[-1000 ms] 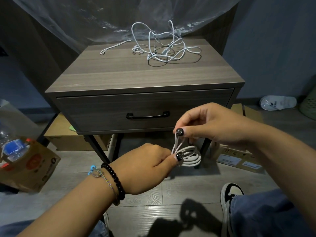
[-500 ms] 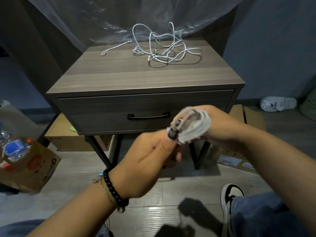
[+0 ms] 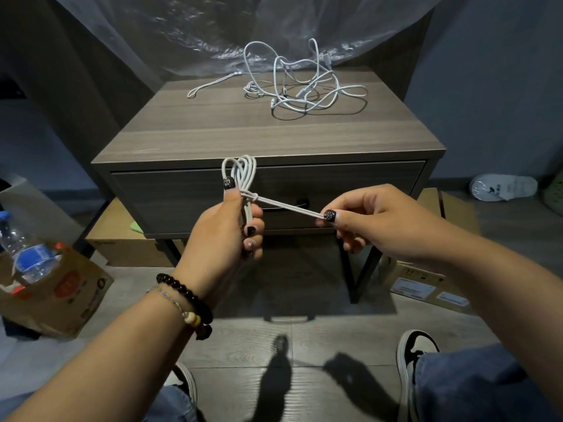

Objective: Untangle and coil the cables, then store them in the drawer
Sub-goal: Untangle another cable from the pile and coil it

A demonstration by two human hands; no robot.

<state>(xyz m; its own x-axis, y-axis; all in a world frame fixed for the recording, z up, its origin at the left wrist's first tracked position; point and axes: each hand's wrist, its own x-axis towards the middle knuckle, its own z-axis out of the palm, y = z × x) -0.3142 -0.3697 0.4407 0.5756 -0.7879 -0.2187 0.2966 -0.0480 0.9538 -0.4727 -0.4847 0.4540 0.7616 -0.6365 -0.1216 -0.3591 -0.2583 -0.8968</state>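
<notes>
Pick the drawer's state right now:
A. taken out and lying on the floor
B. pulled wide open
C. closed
C: the drawer front sits flush in the nightstand, while the left hand grips the coiled cable and the right hand pinches its tail.

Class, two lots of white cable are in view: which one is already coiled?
The coiled cable in the left hand, its tail pulled by the right hand. The tangled cables on the nightstand lie loose.

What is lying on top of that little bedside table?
A loose tangle of white cables lies near the back of the tabletop, one end trailing left. Clear plastic sheeting hangs behind it. The drawer below is closed, so its inside cannot be seen.
</notes>
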